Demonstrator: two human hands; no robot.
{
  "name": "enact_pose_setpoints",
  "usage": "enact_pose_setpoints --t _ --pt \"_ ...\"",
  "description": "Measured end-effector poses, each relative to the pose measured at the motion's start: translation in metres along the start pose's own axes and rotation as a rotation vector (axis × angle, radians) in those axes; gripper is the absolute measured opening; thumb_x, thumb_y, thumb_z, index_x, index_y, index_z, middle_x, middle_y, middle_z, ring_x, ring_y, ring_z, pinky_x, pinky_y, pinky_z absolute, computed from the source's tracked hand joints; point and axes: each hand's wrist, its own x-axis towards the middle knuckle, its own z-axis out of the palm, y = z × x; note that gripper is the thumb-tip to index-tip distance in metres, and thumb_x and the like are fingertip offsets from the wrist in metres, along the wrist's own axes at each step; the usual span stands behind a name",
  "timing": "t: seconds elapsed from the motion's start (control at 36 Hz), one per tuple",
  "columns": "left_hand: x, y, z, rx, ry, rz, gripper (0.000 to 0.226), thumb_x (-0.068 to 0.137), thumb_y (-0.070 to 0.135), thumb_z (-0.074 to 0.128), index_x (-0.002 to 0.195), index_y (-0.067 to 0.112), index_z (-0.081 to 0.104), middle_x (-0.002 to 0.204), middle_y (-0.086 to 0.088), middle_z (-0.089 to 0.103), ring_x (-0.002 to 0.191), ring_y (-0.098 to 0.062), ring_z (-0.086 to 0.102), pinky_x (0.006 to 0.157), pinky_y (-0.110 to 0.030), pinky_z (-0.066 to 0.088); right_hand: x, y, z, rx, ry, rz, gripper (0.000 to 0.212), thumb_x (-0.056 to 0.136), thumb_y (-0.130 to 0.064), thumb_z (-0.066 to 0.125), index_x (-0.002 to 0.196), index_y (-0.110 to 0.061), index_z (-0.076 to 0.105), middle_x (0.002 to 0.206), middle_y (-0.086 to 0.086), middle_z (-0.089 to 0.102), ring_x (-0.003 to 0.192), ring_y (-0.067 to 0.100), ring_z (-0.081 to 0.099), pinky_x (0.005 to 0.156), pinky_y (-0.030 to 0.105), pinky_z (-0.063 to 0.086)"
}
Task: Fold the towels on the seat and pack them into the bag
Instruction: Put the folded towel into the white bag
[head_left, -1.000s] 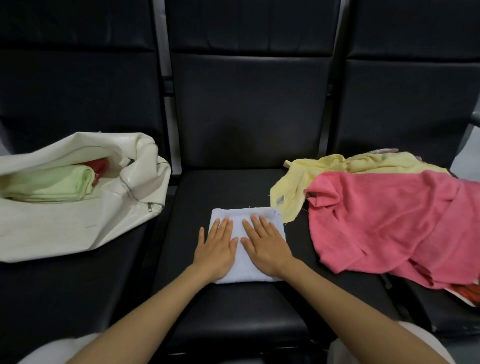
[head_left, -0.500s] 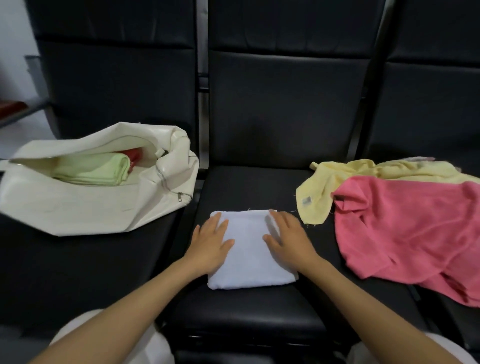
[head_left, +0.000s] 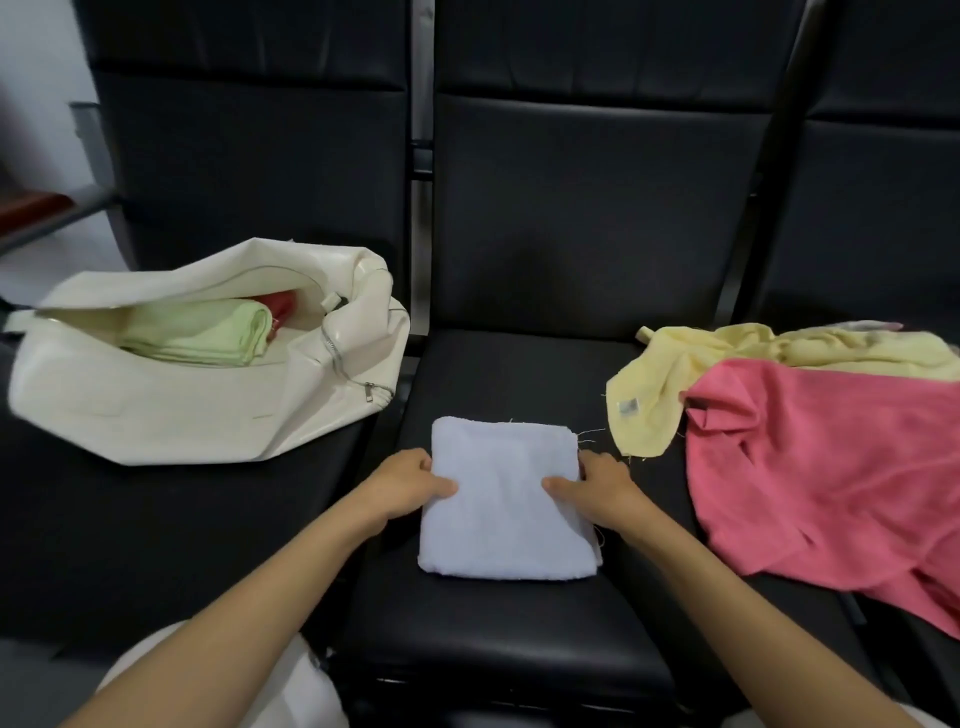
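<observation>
A folded white towel (head_left: 506, 514) lies on the middle black seat (head_left: 519, 623). My left hand (head_left: 402, 486) grips its left edge, thumb on top and fingers tucked under. My right hand (head_left: 597, 486) grips the right edge the same way. A cream bag (head_left: 182, 405) lies open on the left seat, with a folded green towel (head_left: 208, 332) and a bit of red cloth (head_left: 280, 306) inside. Unfolded yellow towel (head_left: 675, 384) and pink towel (head_left: 831, 467) are heaped on the right seat.
Black seat backs (head_left: 597, 208) rise behind all three seats. A narrow gap (head_left: 415, 343) separates the left and middle seats. A pale wall and a dark rail (head_left: 47, 218) show at far left. My knees in light trousers (head_left: 291, 691) are at the bottom.
Both hands slid from lying flat on top of the white towel out to its side edges and now grip them. The view shifted left, bringing the bag closer to the centre.
</observation>
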Motion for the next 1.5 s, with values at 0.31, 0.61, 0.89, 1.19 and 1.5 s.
enact_pose_setpoints --t 0.31,0.61,0.89,1.19,1.5 --pt "-0.011 0.016 -0.021 -0.561 0.086 0.361 0.035 0.088 0.014 0.067 0.119 0.029 0.062 0.111 0.001 0.068 0.105 -0.011 0.063 0.081 -0.018 0.049 -0.007 -0.009 -0.034 0.784 0.026 -0.180 0.049 0.092 -0.018 0.064 0.130 -0.042 0.046 0.115 0.007 0.053 0.108 0.021 0.056 0.095 0.037 0.050" --pt "-0.009 0.011 -0.009 -0.174 0.280 0.530 0.061 0.077 0.009 0.076 0.129 0.034 0.054 0.112 0.008 0.056 0.105 0.000 0.054 0.087 -0.014 0.044 -0.018 -0.015 -0.036 0.293 0.140 -0.362 0.058 0.078 -0.009 0.074 0.124 -0.032 0.048 0.116 -0.016 0.049 0.109 0.009 0.050 0.086 0.024 0.048" --pt "-0.012 0.008 0.000 0.195 0.661 0.754 0.026 0.077 0.006 0.074 0.099 0.017 0.066 0.092 0.008 0.054 0.083 -0.005 0.047 0.070 -0.016 0.043 -0.015 -0.010 -0.033 0.053 0.438 -0.536 0.045 0.081 -0.013 0.072 0.122 -0.021 0.054 0.114 -0.005 0.059 0.102 0.008 0.054 0.080 0.013 0.039" --pt "-0.019 0.014 -0.019 -0.127 0.229 0.678 0.027 0.078 0.021 0.068 0.087 0.033 0.046 0.089 0.010 0.059 0.081 -0.001 0.056 0.071 -0.016 0.045 -0.021 -0.006 -0.052 0.396 0.132 -0.420 0.025 0.081 -0.007 0.071 0.100 -0.016 0.059 0.106 -0.001 0.057 0.099 0.010 0.055 0.076 0.018 0.048" --pt "-0.004 0.015 -0.008 -0.713 -0.054 0.076 0.058 0.092 0.028 0.063 0.139 0.028 0.029 0.121 -0.006 0.060 0.101 -0.022 0.064 0.074 -0.039 0.056 -0.004 -0.002 -0.030 0.723 -0.139 0.010 0.041 0.092 -0.032 0.061 0.127 -0.019 0.044 0.120 0.004 0.061 0.102 0.019 0.064 0.077 0.037 0.056"
